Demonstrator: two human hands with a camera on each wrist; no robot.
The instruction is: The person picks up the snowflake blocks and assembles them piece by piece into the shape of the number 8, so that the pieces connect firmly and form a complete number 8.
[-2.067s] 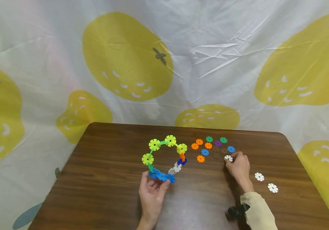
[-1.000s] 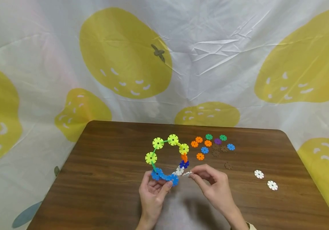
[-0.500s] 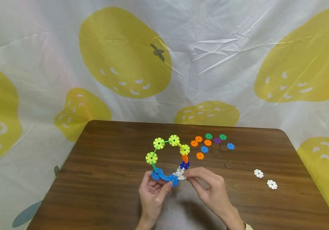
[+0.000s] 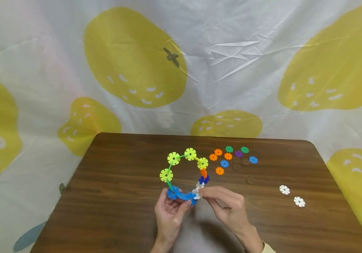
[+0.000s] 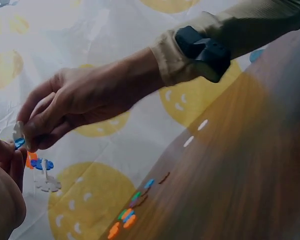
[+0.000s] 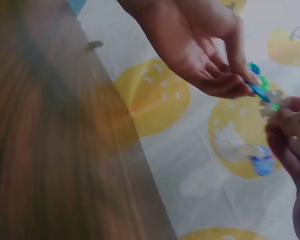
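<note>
My left hand (image 4: 169,216) grips a ring of slotted plastic discs (image 4: 173,158) by its blue discs (image 4: 173,193), off the table. The ring runs through yellow-green, green, orange, dark blue and white discs. With thumb and index finger my right hand (image 4: 230,207) pinches a white slotted disc (image 4: 196,192) at the ring's lower right. In the right wrist view that white disc (image 6: 271,105) meets the edge of a blue disc (image 6: 259,92) held by the left fingertips. Whether their slots are joined I cannot tell. The left wrist view shows the fingertips of both hands close together.
Loose slotted discs lie on the brown table (image 4: 121,196): several orange discs (image 4: 219,171), green, blue and purple ones, and several brown discs (image 4: 250,180). Two white discs (image 4: 284,189) lie farther right. A cloth printed with yellow fruit (image 4: 136,56) hangs behind the table.
My right hand has picked a white disc off the table, carried it left to the ring and brought it against the blue end. The left hand has kept its grip, shifting slightly.
</note>
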